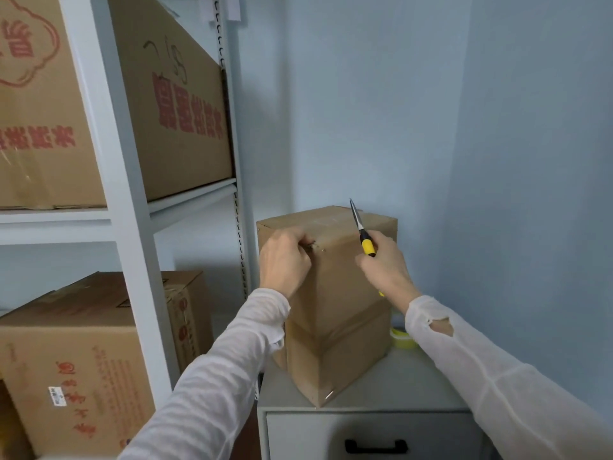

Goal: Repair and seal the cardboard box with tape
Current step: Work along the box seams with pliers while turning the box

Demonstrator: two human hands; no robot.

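The cardboard box (pixel 335 293) stands tall on the counter (pixel 398 386), its long axis upright, directly between your hands. Your left hand (pixel 285 257) pinches its torn top edge; your right hand (pixel 384 263), just beside it, grips scissors (pixel 361 229), blades up.

"What is standing along the left side?"

"A white metal shelving rack (pixel 132 260) is rising there. A big brown carton (pixel 179 121) with red print is sitting on its upper shelf (pixel 192 197), and a second printed carton (pixel 36 127) is sitting beside it at the edge of view."

"And lower down?"

"A lower carton (pixel 76 353) is standing in front of another one (pixel 189 310)."

"The walls?"

"Pale blue walls (pixel 431 111) are meeting in a corner, and soft, even light is falling on them. A grey bench (pixel 398 386) is standing there, and its drawer (pixel 331 436) is showing a black handle (pixel 375 446)."
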